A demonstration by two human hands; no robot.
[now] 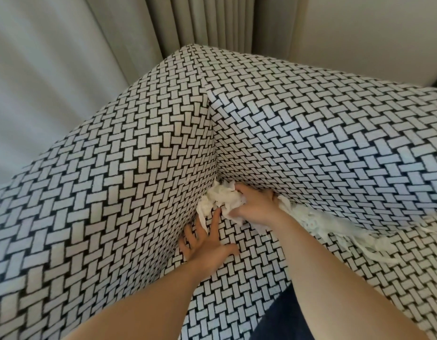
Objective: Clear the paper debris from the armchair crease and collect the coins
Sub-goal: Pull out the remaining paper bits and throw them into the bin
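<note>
**While no coin shows, pulling paper is the step in hand**

Right hand [254,204] is in the rear corner of the black-and-white basket-weave fabric armchair [139,180]. Its fingers [244,190] are curled and clamped on a crumpled white tissue-paper wad [222,200], which sits where arm, back and seat cushion [249,278] meet.

Left hand [205,249] lies flat on the cushion just beside the arm. Its fingers [216,218] are straight and spread apart, with the index tip touching the wad's lower edge. My read: it's pressing the cushion down to open the gap.

A shredded white paper strip [318,222] trails along the back crease [409,217], right of the right hand.

Coins: none visible. If present, probably deeper in the crease.

Judgement: early in the task. Next move calls for lifting the wad clear in one piece, then the strip, then probing the gap by touch. Risk: the tissue tears and leaves bits wedged.
</note>
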